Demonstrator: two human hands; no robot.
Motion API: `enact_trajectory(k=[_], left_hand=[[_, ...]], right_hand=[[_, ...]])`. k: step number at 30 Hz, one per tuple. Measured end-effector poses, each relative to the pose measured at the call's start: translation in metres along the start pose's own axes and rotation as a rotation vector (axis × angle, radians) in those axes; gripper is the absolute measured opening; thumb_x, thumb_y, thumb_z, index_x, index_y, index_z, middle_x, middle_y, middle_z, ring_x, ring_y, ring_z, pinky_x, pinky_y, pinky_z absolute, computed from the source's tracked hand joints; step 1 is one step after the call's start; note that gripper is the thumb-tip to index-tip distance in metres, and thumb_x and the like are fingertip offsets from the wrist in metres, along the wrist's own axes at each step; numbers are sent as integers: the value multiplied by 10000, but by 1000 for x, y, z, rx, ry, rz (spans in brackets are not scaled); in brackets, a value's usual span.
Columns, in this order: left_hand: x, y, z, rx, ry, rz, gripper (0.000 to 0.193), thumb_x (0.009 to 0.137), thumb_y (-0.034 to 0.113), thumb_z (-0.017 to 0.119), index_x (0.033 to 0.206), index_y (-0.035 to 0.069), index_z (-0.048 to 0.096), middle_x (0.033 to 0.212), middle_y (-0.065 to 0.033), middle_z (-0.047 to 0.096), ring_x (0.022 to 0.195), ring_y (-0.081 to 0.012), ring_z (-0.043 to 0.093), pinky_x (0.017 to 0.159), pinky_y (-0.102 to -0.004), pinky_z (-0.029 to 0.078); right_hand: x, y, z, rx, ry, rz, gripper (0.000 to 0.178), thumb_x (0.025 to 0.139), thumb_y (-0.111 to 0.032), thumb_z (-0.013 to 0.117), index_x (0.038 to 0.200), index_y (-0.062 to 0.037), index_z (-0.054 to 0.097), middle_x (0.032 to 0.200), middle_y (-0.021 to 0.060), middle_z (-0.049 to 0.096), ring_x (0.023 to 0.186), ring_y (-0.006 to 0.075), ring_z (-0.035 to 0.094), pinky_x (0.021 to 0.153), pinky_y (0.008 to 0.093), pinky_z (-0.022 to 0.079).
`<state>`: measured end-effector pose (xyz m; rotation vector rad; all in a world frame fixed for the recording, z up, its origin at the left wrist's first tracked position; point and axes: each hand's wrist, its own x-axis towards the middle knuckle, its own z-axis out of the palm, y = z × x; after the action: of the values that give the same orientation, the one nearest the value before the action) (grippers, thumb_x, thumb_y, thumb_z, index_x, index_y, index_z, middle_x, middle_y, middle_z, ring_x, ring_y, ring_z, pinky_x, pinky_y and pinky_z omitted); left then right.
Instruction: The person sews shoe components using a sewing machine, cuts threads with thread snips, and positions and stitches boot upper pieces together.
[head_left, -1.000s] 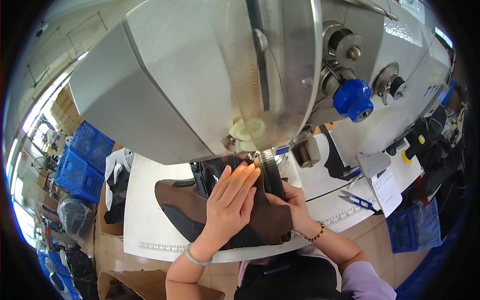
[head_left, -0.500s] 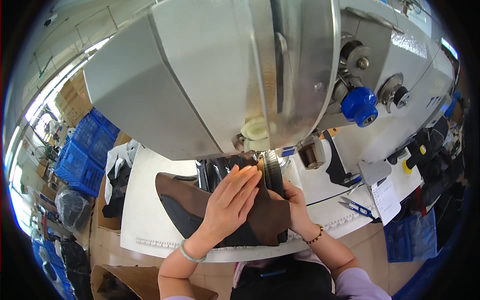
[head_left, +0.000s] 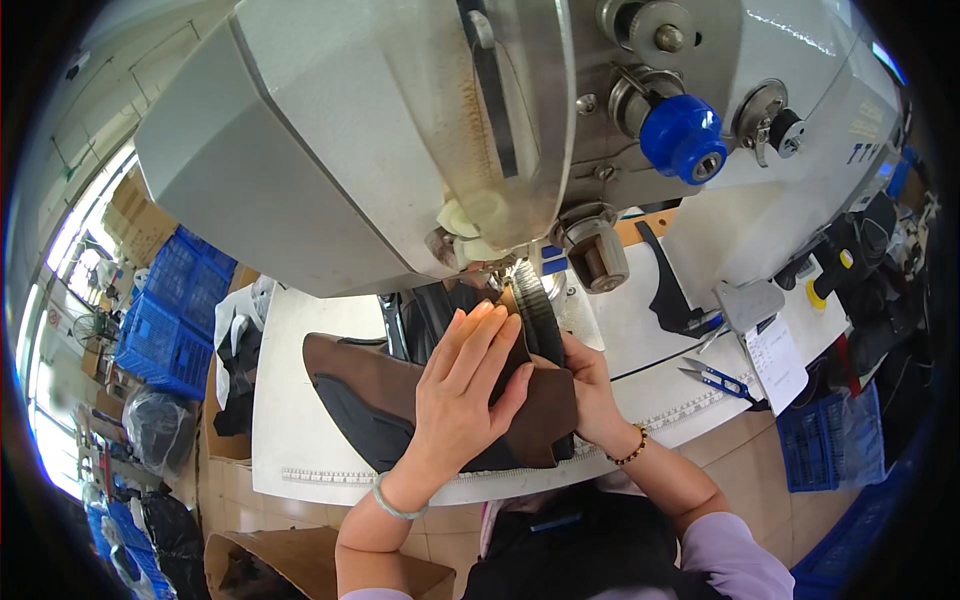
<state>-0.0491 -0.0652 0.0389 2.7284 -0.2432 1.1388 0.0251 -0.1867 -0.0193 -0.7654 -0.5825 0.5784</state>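
A brown and black leather piece (head_left: 365,385), with the look of a bag or shoe part, lies folded on the white sewing table under the head of a large grey sewing machine (head_left: 340,130). My left hand (head_left: 465,385) rests on it, fingers stretched out side by side and thumb apart, tips just in front of the needle area. At the piece's right side my right hand (head_left: 592,395) grips the edge, some fingers hidden behind the brown flap. A dark ribbed strip (head_left: 537,310) runs up to the needle area, which the machine head partly covers.
Blue-handled thread snips (head_left: 722,380) and a paper sheet (head_left: 777,365) lie on the right of the table (head_left: 640,350), near a black cut piece (head_left: 668,290). Blue crates (head_left: 165,335) stand at the left, another crate (head_left: 825,440) at lower right. Cardboard boxes (head_left: 300,550) are below.
The view has shifted, so the machine head sits higher and further left. My left thumb has spread away from the fingers. Both hands stay on the leather piece.
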Motion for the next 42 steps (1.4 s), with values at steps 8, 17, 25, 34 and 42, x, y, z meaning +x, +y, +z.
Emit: enact_trajectory(k=[8,17,25,34,42], left_hand=[[0,-1,-4,-36,-8,21,416,723,84,658,1119,-9,569,1144,-108,555,1089,-276,535,967,-402,413],[2,1,-2,-107,13,-28,363,719,30,618,1079,-9,589,1105,-141,572,1075,-318,536,974,-436,395],[4,-8,-4,-40,-27,-10,434,742,95,655,1146,-18,543,1139,-124,516,1080,-305,521,950,-407,435],[4,-1,-16,-103,-115,-13,453,755,73,637,1181,-19,515,1184,-137,514,1122,-322,498,976,-397,412],[0,-9,-12,-88,-103,-7,431,763,73,613,1181,9,527,1176,-112,534,1129,-290,504,972,-394,415]], right_hand=[[-5,-4,5,-67,-4,0,322,887,-95,561,1180,23,496,1054,25,580,901,45,528,766,193,446],[-1,-3,4,-56,10,25,287,893,-101,550,1155,10,509,1017,19,587,884,42,528,751,195,447],[4,-4,5,-85,15,21,305,886,-109,560,1164,2,501,1020,15,584,892,44,531,755,199,450],[-6,0,1,-124,-20,-3,373,861,-45,531,1225,9,465,1060,31,582,905,61,536,771,214,448],[-8,-2,1,-103,-4,12,330,881,-52,518,1200,18,476,1037,34,589,900,58,535,765,206,447]])
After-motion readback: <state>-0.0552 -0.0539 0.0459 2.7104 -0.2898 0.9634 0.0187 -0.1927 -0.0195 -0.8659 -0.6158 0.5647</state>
